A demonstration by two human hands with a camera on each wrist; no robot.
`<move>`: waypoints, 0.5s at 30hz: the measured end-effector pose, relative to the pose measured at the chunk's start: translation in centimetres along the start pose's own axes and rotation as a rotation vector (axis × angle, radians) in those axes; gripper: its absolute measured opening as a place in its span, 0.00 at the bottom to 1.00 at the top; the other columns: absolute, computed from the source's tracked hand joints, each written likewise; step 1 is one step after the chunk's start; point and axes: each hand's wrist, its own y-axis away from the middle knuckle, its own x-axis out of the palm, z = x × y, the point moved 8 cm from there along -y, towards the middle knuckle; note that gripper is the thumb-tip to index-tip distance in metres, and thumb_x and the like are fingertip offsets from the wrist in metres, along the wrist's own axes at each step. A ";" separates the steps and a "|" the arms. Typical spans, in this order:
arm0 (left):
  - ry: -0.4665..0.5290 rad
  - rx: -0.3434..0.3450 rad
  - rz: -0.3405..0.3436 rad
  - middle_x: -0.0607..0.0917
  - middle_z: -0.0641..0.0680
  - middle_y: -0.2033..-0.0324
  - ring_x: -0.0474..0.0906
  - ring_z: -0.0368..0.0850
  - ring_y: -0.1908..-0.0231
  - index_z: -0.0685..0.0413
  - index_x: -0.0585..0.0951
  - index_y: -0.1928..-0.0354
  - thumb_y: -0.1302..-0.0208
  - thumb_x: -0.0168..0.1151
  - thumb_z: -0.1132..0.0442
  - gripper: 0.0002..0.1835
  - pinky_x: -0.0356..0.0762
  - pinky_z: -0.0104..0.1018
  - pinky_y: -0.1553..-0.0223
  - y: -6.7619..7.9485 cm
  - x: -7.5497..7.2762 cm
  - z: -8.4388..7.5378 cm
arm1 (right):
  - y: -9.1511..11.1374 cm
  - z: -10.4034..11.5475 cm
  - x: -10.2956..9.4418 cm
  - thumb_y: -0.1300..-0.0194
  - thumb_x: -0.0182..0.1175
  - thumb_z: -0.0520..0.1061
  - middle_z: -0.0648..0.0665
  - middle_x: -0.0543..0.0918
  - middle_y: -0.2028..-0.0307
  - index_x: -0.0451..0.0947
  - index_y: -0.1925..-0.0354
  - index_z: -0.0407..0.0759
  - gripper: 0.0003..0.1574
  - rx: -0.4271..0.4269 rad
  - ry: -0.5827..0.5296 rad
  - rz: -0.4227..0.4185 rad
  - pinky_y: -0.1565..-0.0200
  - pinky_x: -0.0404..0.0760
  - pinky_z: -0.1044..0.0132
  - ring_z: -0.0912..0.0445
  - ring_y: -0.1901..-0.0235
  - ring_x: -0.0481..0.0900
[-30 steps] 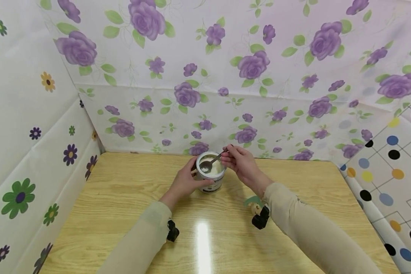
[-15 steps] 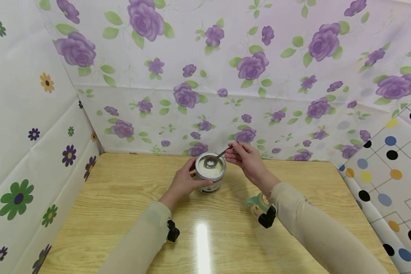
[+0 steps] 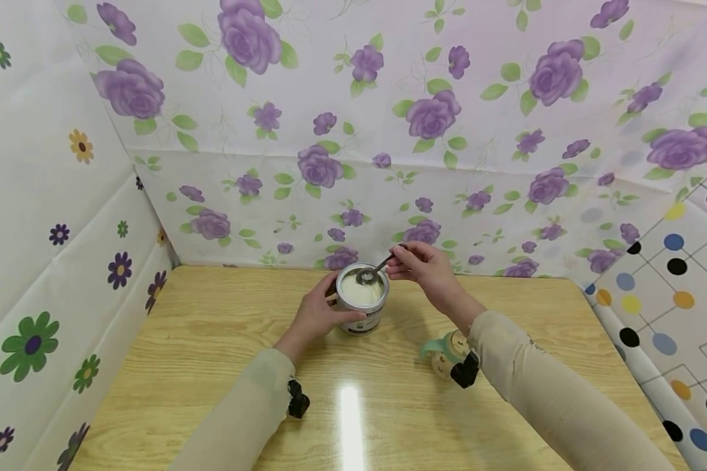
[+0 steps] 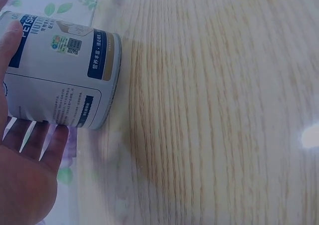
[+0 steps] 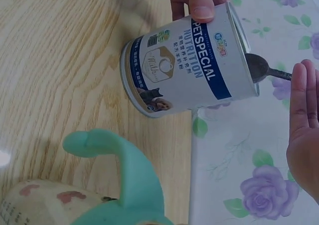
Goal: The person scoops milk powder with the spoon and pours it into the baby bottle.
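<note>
A white can of pet milk powder (image 3: 372,319) with a blue "PETSPECIAL" label (image 5: 204,60) stands upright and uncovered on the table, pale powder (image 3: 356,292) inside it. My left hand (image 3: 315,317) grips the can, thumb on the near side and the other fingers round its left and far side. A dark metal spoon (image 3: 367,277) is pinched by its handle in my right hand (image 3: 427,271). Its bowl holds a little white powder, over the can's mouth near the rim. In the right wrist view, the spoon's bowl (image 5: 256,68) overlaps the rim.
Close by my right forearm stands a cream bottle (image 3: 442,366) with a green handle (image 5: 142,180), partly covered by the wrist camera (image 3: 464,371). Behind the wooden table (image 3: 212,340) rises a flowered cloth wall (image 3: 259,196), near the can.
The spoon has risen from inside the can and shifted right and back toward the rim, with powder in its bowl. My right hand moved slightly right; the left hand holds its place.
</note>
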 end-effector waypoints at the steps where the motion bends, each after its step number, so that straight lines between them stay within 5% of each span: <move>1: 0.001 0.001 0.000 0.77 0.50 0.29 0.73 0.55 0.28 0.38 0.69 0.21 0.47 0.88 0.57 0.52 0.75 0.55 0.28 0.0 0.0 0.0 | 0.0 0.0 0.0 0.18 0.59 0.43 0.42 0.89 0.60 0.81 0.46 0.32 0.14 0.001 0.011 0.004 0.49 0.91 0.56 0.53 0.61 0.90; 15: 0.019 -0.003 -0.005 0.77 0.49 0.29 0.72 0.53 0.27 0.38 0.69 0.22 0.48 0.88 0.58 0.52 0.73 0.56 0.26 -0.2 0.0 0.4 | 0.6 -1.3 -0.1 0.16 0.58 0.44 0.40 0.89 0.58 0.80 0.43 0.28 0.19 0.051 0.051 0.069 0.49 0.91 0.57 0.52 0.59 0.91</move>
